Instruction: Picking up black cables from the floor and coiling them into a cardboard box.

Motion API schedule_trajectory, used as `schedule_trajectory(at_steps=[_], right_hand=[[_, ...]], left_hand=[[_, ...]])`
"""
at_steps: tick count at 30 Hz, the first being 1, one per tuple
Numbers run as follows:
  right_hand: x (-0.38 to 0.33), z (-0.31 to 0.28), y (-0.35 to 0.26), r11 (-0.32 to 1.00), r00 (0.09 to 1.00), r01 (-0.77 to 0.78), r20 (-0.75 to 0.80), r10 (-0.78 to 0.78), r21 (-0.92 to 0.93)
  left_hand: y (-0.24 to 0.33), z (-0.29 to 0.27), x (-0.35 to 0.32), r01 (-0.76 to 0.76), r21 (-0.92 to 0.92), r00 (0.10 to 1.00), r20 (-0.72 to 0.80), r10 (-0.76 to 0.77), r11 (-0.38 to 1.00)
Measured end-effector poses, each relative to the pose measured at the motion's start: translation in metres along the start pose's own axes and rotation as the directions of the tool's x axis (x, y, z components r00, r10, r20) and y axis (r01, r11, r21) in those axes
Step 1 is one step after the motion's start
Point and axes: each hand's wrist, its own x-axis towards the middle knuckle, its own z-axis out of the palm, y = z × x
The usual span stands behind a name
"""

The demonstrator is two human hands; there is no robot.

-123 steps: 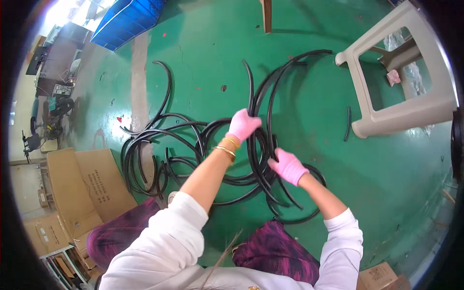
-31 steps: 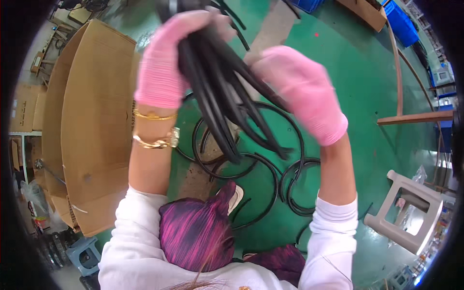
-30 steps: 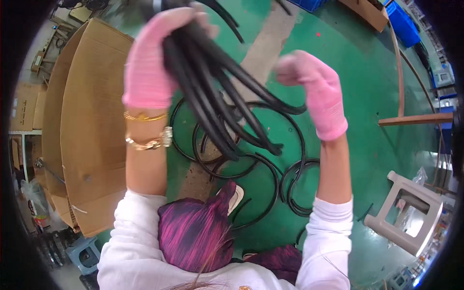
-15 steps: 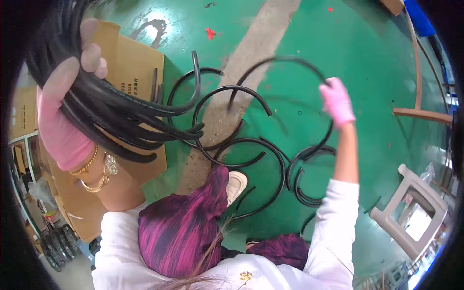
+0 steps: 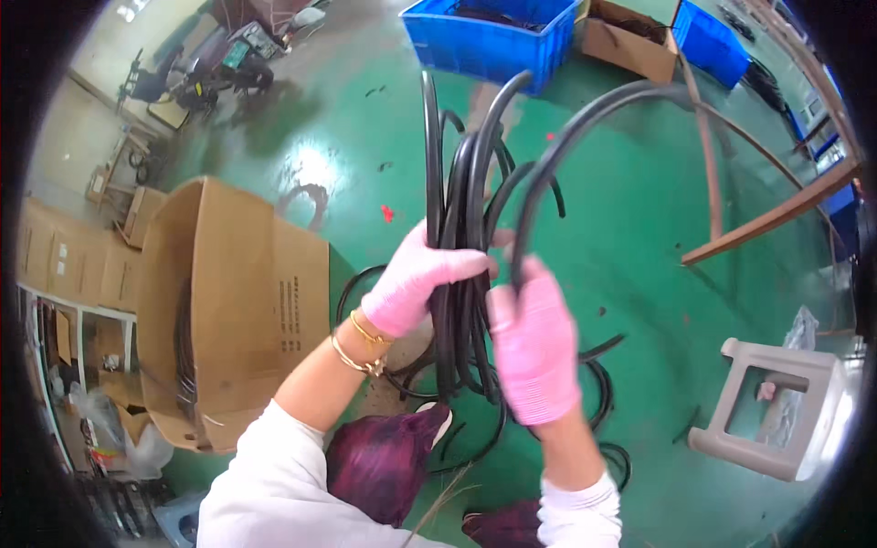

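Observation:
My left hand (image 5: pixel 418 281), in a pink glove, is wrapped round the middle of a bundle of curved black hoses (image 5: pixel 461 196) held upright in front of me. Close beside it on the right, my right hand (image 5: pixel 535 352), also pink-gloved, grips one curved black hose (image 5: pixel 559 144) by its lower end. That hose arches up and away to the right, its far part blurred. More loose black hose pieces (image 5: pixel 600 397) lie on the green floor below, partly hidden behind my hands and the bundle.
A tall open cardboard box (image 5: pixel 260 310) with dark coils inside stands at my left. To the right lies a grey plastic stool (image 5: pixel 776 352). Blue crates (image 5: pixel 498 46) and a low carton (image 5: pixel 626 46) are at the far side, near a wooden frame (image 5: pixel 776 213).
The bundle has come from the far left to the middle, upright. My right hand has brought its hose from the right up against the bundle. The view has tilted up.

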Motion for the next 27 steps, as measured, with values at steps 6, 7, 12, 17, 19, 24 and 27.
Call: schedule_trajectory(at_steps=[6, 7, 12, 17, 19, 24, 27], right_hand=[[0.014, -0.046, -0.101, 0.922, 0.957, -0.129, 0.199, 0.213, -0.365], [0.015, -0.053, -0.121, 0.906, 0.953, -0.096, 0.225, 0.203, -0.413], [0.022, -0.109, -0.222, 0.963, 0.888, -0.235, 0.375, 0.267, -0.129], [0.010, -0.171, -0.314, 0.925, 0.962, -0.272, -0.081, 0.260, -0.264], [0.039, -0.172, -0.363, 0.884, 0.982, 0.083, -0.115, -0.152, -0.460], [0.060, -0.134, -0.485, 0.684, 0.600, 0.690, 0.717, -0.355, -0.239], [0.019, -0.105, -0.524, 0.707, 0.517, 0.706, 0.718, -0.465, -0.050]], left_hand=[[0.081, 0.057, -0.029, 0.184, -0.053, 0.980, 0.093, -0.178, 0.982], [0.097, 0.062, -0.036, 0.201, -0.040, 0.978, 0.063, -0.198, 0.979], [0.193, 0.081, -0.096, 0.275, -0.025, 0.961, -0.020, -0.276, 0.961], [0.293, 0.082, -0.194, 0.410, 0.027, 0.890, 0.208, -0.406, 0.912], [0.329, 0.066, -0.235, 0.405, 0.114, 0.847, 0.327, -0.419, 0.907], [0.374, 0.020, -0.342, 0.443, 0.012, 0.728, 0.579, -0.368, 0.896], [0.387, -0.008, -0.399, 0.382, 0.132, 0.710, 0.592, -0.382, 0.915]])
